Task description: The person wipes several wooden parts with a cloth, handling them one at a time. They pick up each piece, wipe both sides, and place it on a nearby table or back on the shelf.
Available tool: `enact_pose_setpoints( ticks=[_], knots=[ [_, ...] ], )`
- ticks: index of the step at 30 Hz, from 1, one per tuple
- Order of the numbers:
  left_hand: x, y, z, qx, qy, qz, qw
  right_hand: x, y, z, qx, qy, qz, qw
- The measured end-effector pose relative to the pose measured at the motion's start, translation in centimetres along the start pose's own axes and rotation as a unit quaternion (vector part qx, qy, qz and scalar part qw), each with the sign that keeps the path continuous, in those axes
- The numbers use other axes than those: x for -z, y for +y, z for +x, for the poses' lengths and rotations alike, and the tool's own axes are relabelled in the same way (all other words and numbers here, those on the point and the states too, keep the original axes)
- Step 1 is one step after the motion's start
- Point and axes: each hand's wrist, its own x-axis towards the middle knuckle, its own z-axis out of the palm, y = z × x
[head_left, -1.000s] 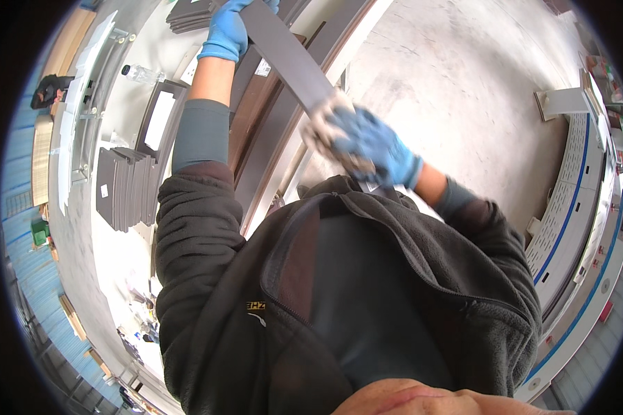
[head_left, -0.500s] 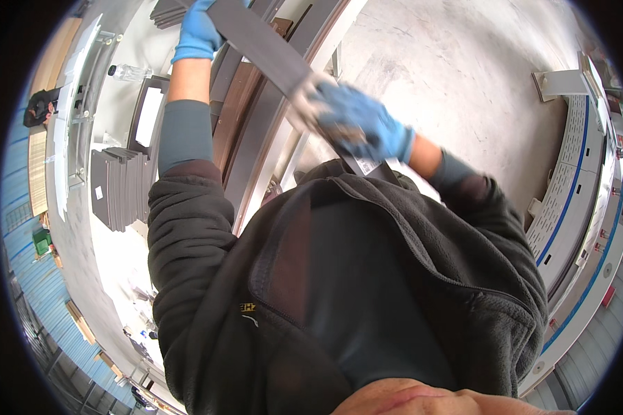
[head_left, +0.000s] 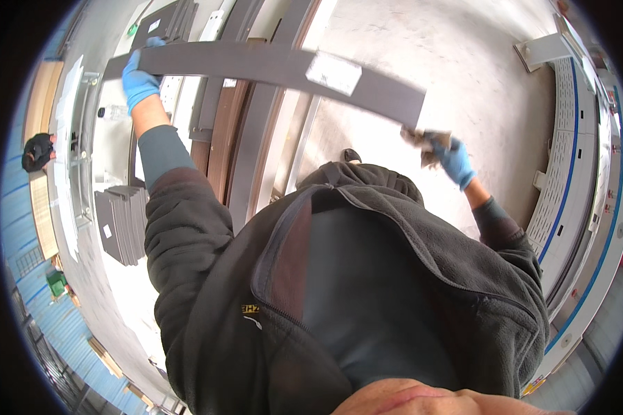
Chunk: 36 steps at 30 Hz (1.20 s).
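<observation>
One labelled grey board (head_left: 263, 63) in the left hand (head_left: 139, 79)

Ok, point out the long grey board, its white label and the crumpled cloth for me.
Long grey board (head_left: 259, 63): head view, middle of its broad face.
White label (head_left: 333, 73): head view, centre of its surface.
Crumpled cloth (head_left: 432, 143): head view, on its bunched folds.

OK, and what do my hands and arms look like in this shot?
Your left hand and right hand wear light-blue gloves ending at the wrist. Beyond bare wrists come snug blue-grey undersleeves, then loose black fleece jacket sleeves, the left one deeply creased.
</observation>
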Motion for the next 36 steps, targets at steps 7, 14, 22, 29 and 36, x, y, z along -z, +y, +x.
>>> enact_pose_setpoints(
  ticks=[7,14,22,29,36],
  knots=[
    [-2.1,3.3,-0.4,-0.031,-0.049,-0.142,0.988,-3.0,-9.7,6.9,0.086,0.054,0.506,0.857],
    [-6.9,6.4,-4.2,-0.127,-0.031,-0.058,0.99,-7.9,-16.4,5.7,0.128,-0.005,0.485,0.865],
    [-14.5,2.1,-15.1,-0.162,-0.154,-0.075,0.972,-9.9,-19.1,8.8,0.155,0.175,0.496,0.836],
    [-18.6,-7.7,-18.3,-0.175,-0.146,-0.192,0.954,-11.8,-16.4,13.0,0.21,0.126,0.403,0.882],
    [-16.8,-0.9,-17.2,-0.152,-0.201,-0.057,0.966,-9.0,-14.2,13.1,0.207,0.239,0.224,0.922]
  ],
)
